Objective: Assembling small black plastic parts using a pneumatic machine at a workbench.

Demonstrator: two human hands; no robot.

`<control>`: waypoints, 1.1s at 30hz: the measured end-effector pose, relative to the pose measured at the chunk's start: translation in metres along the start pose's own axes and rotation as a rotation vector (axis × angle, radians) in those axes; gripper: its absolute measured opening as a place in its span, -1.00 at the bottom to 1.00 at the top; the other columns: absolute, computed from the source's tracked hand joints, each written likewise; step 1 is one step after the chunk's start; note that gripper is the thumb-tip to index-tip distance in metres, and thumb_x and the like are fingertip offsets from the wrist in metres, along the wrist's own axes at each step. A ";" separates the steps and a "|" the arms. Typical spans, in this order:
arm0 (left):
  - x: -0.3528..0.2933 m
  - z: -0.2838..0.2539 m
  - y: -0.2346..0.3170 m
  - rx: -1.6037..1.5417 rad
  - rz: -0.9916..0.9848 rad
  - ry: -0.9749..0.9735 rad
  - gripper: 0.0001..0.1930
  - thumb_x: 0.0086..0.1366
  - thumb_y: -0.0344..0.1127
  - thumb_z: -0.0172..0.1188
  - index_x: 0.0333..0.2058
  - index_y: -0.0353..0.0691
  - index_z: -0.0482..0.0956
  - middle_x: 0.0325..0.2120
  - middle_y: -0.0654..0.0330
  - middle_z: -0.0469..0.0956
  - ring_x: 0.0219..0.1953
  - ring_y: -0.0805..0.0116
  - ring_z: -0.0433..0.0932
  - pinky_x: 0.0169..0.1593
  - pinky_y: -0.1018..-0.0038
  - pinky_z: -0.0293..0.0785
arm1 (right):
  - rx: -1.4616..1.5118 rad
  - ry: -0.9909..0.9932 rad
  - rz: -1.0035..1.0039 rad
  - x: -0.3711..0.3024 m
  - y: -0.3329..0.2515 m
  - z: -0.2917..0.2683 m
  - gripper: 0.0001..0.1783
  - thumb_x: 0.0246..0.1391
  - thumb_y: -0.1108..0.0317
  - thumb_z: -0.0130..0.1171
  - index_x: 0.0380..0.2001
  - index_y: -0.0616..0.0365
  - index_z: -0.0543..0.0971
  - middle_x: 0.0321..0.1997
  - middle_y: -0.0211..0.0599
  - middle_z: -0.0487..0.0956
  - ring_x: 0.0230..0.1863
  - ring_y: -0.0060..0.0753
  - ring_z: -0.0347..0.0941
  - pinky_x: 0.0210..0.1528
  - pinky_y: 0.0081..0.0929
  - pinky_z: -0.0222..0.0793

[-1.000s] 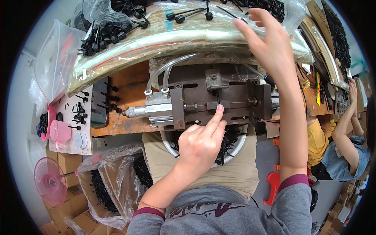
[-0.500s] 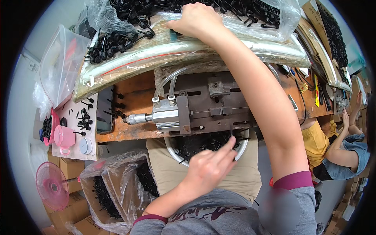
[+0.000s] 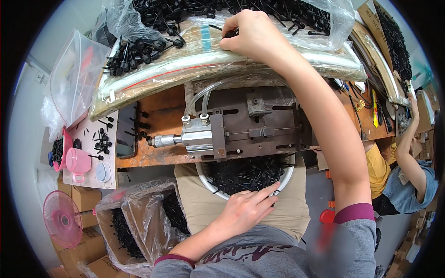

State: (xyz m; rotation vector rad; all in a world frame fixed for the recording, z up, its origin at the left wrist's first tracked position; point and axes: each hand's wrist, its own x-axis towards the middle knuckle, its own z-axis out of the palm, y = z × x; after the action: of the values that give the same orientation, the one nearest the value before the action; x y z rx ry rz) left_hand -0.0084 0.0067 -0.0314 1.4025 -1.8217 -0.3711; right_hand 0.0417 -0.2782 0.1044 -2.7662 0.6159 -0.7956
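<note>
My right hand [image 3: 255, 37] is closed over the plastic-covered, padded ledge, pinching a black stemmed plastic part [image 3: 230, 33] whose thin stem points left. Behind it lies a big heap of similar black parts [image 3: 185, 10]. Low in front of me, my left hand [image 3: 245, 208] rests at the near rim of a white basket [image 3: 201, 178] in my lap. A small dark piece, apparently another stemmed part [image 3: 276, 192], shows between its fingertips. Many black parts fill the basket. Between the hands sits a metal fixture [image 3: 259, 133] with a silver air cylinder [image 3: 197, 136].
Clear hoses [image 3: 204, 95] arch from the cylinder. To the left are a dark tablet [image 3: 126, 132], a pink cup [image 3: 78, 160], a pink fan [image 3: 62, 218] and a plastic-lined carton [image 3: 139, 222]. A co-worker in a blue top [image 3: 417, 185] sits at the right.
My right hand has drawn back from the heap toward me, now with a black part in its fingers. My left hand has lowered slightly, away from the fixture to the basket's near rim.
</note>
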 end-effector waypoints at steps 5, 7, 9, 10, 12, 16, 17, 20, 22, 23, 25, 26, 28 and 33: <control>-0.002 -0.004 -0.001 -0.014 -0.050 -0.107 -0.53 0.04 -0.23 0.44 -0.05 -0.19 0.59 0.18 0.09 0.45 -0.46 0.29 0.61 -0.36 0.48 0.56 | 0.120 0.250 -0.108 -0.020 -0.004 0.001 -0.72 -0.06 0.26 0.32 -0.28 0.20 0.69 -0.22 -0.16 0.67 -0.25 -0.25 0.62 -0.16 -0.41 0.53; 0.006 -0.013 0.005 -0.048 -0.117 -0.143 -0.35 0.05 -0.15 0.46 0.13 -0.19 0.50 0.24 0.06 0.38 -0.37 0.28 0.63 -0.30 0.49 0.58 | 0.215 0.334 -0.154 -0.037 -0.011 -0.009 -0.75 -0.01 0.31 0.30 -0.26 0.20 0.68 -0.18 -0.25 0.66 -0.25 -0.34 0.60 -0.21 -0.48 0.51; 0.005 -0.014 0.001 -0.315 -0.162 -0.031 -0.19 0.05 -0.07 0.46 0.25 -0.22 0.34 0.27 0.02 0.33 -0.25 0.28 0.63 -0.20 0.47 0.58 | 0.322 0.370 -0.193 -0.062 -0.029 -0.017 -0.75 -0.05 0.35 0.33 -0.25 0.18 0.68 -0.15 -0.24 0.67 -0.22 -0.32 0.61 -0.20 -0.47 0.51; 0.005 -0.014 -0.001 -0.449 -0.186 0.030 -0.11 0.06 -0.03 0.46 0.31 -0.24 0.26 0.28 -0.01 0.31 -0.18 0.28 0.63 -0.16 0.46 0.58 | 0.377 0.384 -0.211 -0.078 -0.038 -0.019 -0.75 -0.07 0.38 0.34 -0.25 0.17 0.68 -0.14 -0.24 0.67 -0.21 -0.31 0.61 -0.20 -0.46 0.51; 0.009 -0.024 0.000 -0.935 -0.364 0.141 -0.22 0.34 0.01 0.20 0.36 -0.29 0.12 0.28 -0.04 0.28 0.11 0.24 0.47 0.11 0.27 0.49 | 0.390 0.344 -0.339 -0.118 -0.049 -0.014 -0.70 -0.15 0.47 0.37 -0.24 0.18 0.68 -0.10 -0.16 0.66 -0.17 -0.26 0.61 -0.18 -0.39 0.51; 0.038 -0.050 0.013 -1.342 -0.654 0.307 -0.15 0.45 0.31 -0.59 0.37 -0.35 -0.01 0.28 -0.08 0.27 0.32 0.15 0.29 0.34 0.23 0.22 | 0.500 0.162 -0.253 -0.196 -0.069 -0.008 -0.62 -0.22 0.58 0.39 -0.21 0.33 0.64 0.00 -0.03 0.61 -0.17 -0.08 0.58 -0.17 -0.29 0.52; 0.038 -0.048 0.010 -1.496 -0.650 0.331 -0.27 0.52 0.18 -0.50 0.36 -0.36 0.03 0.28 -0.13 0.26 0.32 0.13 0.28 0.35 0.25 0.22 | 0.476 0.086 -0.273 -0.205 -0.069 -0.009 -0.59 -0.19 0.58 0.37 -0.17 0.42 0.58 0.02 0.06 0.56 -0.14 -0.02 0.56 -0.14 -0.30 0.51; 0.042 -0.041 0.009 -1.442 -0.648 0.236 -0.39 0.56 0.00 -0.43 0.34 -0.37 0.07 0.28 -0.16 0.26 0.31 0.12 0.29 0.34 0.25 0.24 | 0.496 0.006 -0.157 -0.224 -0.072 -0.013 -0.51 -0.12 0.51 0.36 -0.04 0.38 0.53 0.15 0.02 0.49 -0.01 -0.03 0.52 -0.09 -0.30 0.46; 0.039 -0.035 0.009 -1.502 -0.671 0.307 -0.51 0.55 -0.16 -0.32 0.30 -0.34 0.17 0.23 -0.14 0.32 0.27 0.15 0.35 0.29 0.29 0.30 | 0.455 -0.027 -0.153 -0.231 -0.065 -0.014 -0.48 -0.10 0.48 0.35 0.00 0.36 0.51 0.17 0.01 0.49 0.01 -0.03 0.51 -0.05 -0.31 0.43; 0.037 -0.032 0.009 -1.494 -0.713 0.329 -0.53 0.55 -0.17 -0.30 0.29 -0.32 0.19 0.20 -0.11 0.35 0.24 0.18 0.37 0.26 0.30 0.33 | 0.435 -0.044 -0.151 -0.234 -0.062 -0.013 -0.47 -0.09 0.47 0.35 0.01 0.34 0.51 0.18 0.00 0.48 0.02 -0.03 0.51 -0.03 -0.31 0.42; 0.037 -0.027 0.010 -1.489 -0.762 0.366 -0.57 0.55 -0.18 -0.25 0.25 -0.27 0.25 0.12 0.01 0.40 0.16 0.28 0.41 0.19 0.35 0.37 | 0.484 -0.024 -0.108 -0.240 -0.062 -0.008 -0.50 -0.11 0.46 0.36 -0.02 0.31 0.54 0.20 -0.03 0.47 0.02 -0.04 0.50 -0.01 -0.29 0.40; 0.037 -0.026 0.011 -1.490 -0.774 0.383 -0.60 0.55 -0.17 -0.23 0.22 -0.24 0.27 0.07 0.10 0.42 0.10 0.36 0.42 0.13 0.38 0.40 | 0.508 -0.015 -0.087 -0.243 -0.062 -0.006 -0.51 -0.12 0.46 0.36 -0.04 0.29 0.55 0.21 -0.05 0.47 0.02 -0.05 0.49 0.01 -0.29 0.39; 0.036 -0.024 0.011 -1.462 -0.774 0.407 -0.64 0.55 -0.16 -0.19 0.16 -0.21 0.31 -0.02 0.21 0.43 0.01 0.46 0.44 0.05 0.44 0.42 | 0.382 0.035 -0.108 -0.242 -0.066 -0.010 -0.52 -0.14 0.46 0.37 -0.06 0.26 0.59 0.20 -0.06 0.47 0.02 -0.06 0.48 0.01 -0.28 0.39; 0.034 -0.024 0.007 -1.336 -0.754 0.374 -0.71 0.53 -0.16 -0.11 0.04 -0.20 0.39 -0.15 0.27 0.46 -0.20 0.56 0.44 -0.20 0.56 0.41 | 0.447 0.068 -0.051 -0.251 -0.064 -0.008 -0.48 -0.20 0.50 0.40 -0.04 0.24 0.62 0.14 -0.03 0.46 0.04 -0.09 0.46 0.04 -0.27 0.43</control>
State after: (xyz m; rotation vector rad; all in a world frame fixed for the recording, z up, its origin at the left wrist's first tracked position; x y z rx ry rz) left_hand 0.0017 -0.0164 0.0027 0.9431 -0.3682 -1.2915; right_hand -0.1341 -0.1107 0.0144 -2.3622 0.3280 -0.9136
